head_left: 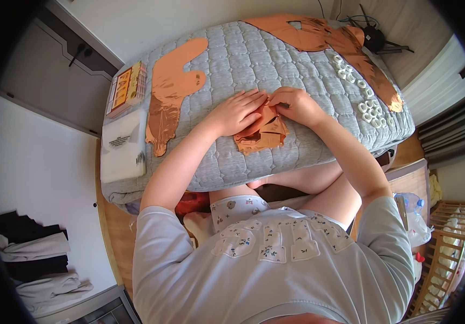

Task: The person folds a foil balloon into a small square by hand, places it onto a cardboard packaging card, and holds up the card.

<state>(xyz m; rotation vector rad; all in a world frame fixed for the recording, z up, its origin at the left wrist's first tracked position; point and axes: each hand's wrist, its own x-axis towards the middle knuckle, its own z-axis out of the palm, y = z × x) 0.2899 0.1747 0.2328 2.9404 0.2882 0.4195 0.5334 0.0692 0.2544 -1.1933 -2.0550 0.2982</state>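
A folded, crinkled copper-coloured foil balloon point(270, 134) lies on the grey quilted mattress point(232, 65) in front of me. My left hand point(238, 112) rests flat over its left and upper part, fingers stretched out and pressing on it. At the balloon's upper edge, my right hand point(297, 105) is closed, thumb and fingers pinching the foil. The exact spot it grips is partly hidden by the fingers. To the left, another flat foil balloon point(170, 81) is spread out with rounded lobes. A long stretch of similar foil point(302, 35) runs along the far right side.
Several small white rolls point(370, 108) sit at the mattress's right side. A stack of yellow and red packs point(127, 89) and a white plastic-wrapped pack point(123, 146) lie at the left edge. A black device point(374, 39) stands far right, and a wooden crib point(443, 254) at lower right.
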